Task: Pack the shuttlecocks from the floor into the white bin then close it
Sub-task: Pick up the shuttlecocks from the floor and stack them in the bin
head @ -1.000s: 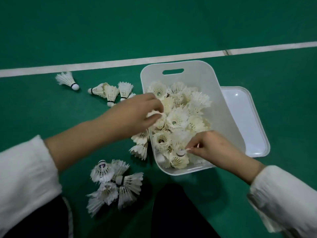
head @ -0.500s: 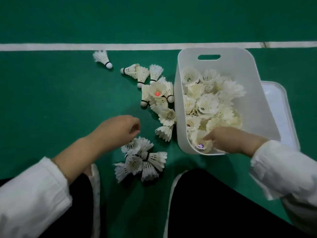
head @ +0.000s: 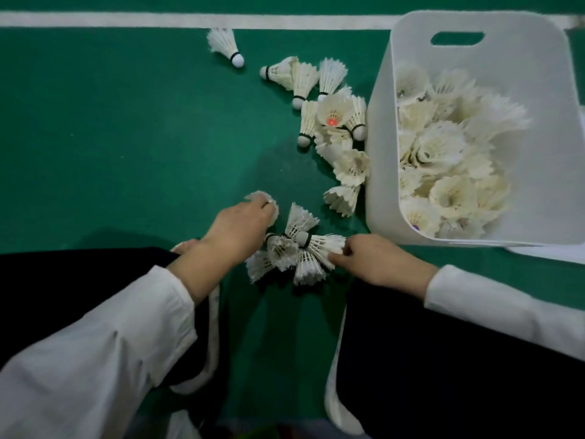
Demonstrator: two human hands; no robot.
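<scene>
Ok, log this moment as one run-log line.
phase: gathering | left hand: closed on a shuttlecock | right hand: at near pile | white bin: open, part full | floor: shuttlecocks remain

Both hands [head: 240, 229] on floor shuttlecocks [head: 294, 251]

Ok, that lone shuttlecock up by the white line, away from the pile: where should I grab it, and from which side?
Take the lone shuttlecock by its cork end, the round tip with the black band, which points down-right toward the person. It lies on its side with bare floor all round, so come from above and pinch across the cork; the feather skirt looks easier to crush.
</scene>
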